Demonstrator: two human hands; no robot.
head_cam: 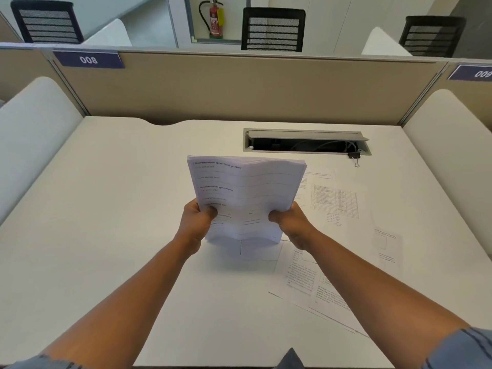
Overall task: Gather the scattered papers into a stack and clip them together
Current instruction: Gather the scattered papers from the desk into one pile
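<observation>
The left hand [198,217] and the right hand [288,219] are each closing around a lower side edge of the stack of papers [246,195], thumbs on the front sheet, holding it upright above the bench [106,209] with its long axis pointing up and away from the person. The stack is bowing slightly between the two grips, its bottom edge hanging just over a sheet lying flat. More loose sheets [335,206] are lying to the right, so the right hand is nearer to them. The binder clip [355,156] is sitting farther off, beyond and to the right, beside the cable tray [306,142]. Gathering looks unfinished; I judge squaring the stack comes next.
</observation>
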